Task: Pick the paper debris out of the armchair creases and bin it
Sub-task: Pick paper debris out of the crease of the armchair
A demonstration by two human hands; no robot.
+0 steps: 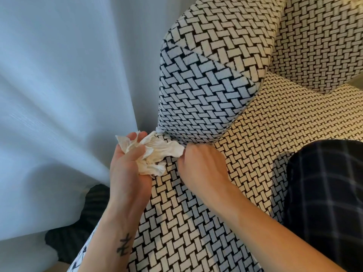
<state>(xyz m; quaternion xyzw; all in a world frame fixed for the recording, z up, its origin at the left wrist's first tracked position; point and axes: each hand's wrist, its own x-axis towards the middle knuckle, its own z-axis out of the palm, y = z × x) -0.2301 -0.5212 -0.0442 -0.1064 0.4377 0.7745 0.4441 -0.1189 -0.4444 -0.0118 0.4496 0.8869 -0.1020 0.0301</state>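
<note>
The left hand (127, 161) grips crumpled paper (159, 152). The right hand (202, 167) pinches its edge at the armchair (196, 95) crease.

Sheer white pleated curtain (59, 85) fills left side, daylight glowing through; dark striped fabric (84, 218) on floor below its hem.

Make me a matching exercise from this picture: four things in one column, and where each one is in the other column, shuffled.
Things:
1. crumpled paper
2. curtain
3. armrest
4. checked trouser leg

Places:
A. fills the left side of the view
B. at the right edge, lower down
C. gripped in the left hand
D. upper middle, just above the paper

Pairs: 1-C, 2-A, 3-D, 4-B
</note>
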